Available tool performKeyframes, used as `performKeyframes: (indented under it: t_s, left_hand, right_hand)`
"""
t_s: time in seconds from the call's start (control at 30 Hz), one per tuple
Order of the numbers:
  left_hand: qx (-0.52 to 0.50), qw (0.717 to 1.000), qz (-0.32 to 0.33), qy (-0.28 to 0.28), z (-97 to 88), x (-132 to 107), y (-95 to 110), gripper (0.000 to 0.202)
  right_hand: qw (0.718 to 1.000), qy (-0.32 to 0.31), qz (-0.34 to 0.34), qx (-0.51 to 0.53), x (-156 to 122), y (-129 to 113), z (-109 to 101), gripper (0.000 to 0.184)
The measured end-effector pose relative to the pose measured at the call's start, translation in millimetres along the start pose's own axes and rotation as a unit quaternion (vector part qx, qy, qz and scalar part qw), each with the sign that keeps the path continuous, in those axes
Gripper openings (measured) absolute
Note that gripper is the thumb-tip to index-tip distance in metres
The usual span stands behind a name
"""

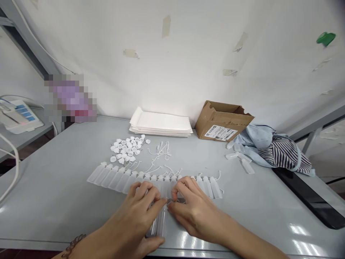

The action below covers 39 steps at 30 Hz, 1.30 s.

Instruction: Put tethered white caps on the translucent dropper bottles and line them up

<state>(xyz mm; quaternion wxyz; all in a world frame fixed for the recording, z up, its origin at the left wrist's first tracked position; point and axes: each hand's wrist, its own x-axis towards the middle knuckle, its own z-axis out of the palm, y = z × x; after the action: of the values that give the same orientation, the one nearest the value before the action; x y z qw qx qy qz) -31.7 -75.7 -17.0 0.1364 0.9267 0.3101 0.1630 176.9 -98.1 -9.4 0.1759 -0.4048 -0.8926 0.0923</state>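
Note:
My left hand (141, 212) is curled around clear plastic tubes (161, 221) near the front of the table. At the tubes' upper end, my right hand (188, 205) is closed, thumb and fingers bent together; what it pinches is too small to make out. Just beyond both hands runs a row of flat, frosted plastic bottles (118, 180) lying side by side, many with thin white straps at their necks. My fingers hide the middle of that row. Behind it lie a heap of white caps (126, 149) and a few loose white straps (162, 150).
White padded envelopes (163, 124) are stacked against the wall. An open cardboard box (223, 122) stands right of them. Several loose bottles (246, 166) lie by a bundle of blue and striped cloth (280, 149). A long black object (309, 198) rests along the right edge.

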Motion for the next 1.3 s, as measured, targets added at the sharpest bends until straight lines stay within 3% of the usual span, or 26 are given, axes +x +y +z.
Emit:
performKeyframes:
  t_s: [0.27,0.8,1.3]
  left_hand:
    - [0.025,0.998,0.023,-0.055,0.0,-4,-6,0.043]
    - [0.013,1.000,-0.012,0.000,7.9,-16,0,0.051]
    - [-0.027,0.999,-0.014,0.014,10.2,-17,-2,0.025]
  right_hand:
    - [0.999,0.024,-0.025,-0.016,1,2,7,0.018]
    - [0.998,0.037,-0.040,-0.034,2,3,10,0.022]
    - [0.995,0.054,-0.054,-0.068,2,5,15,0.017]
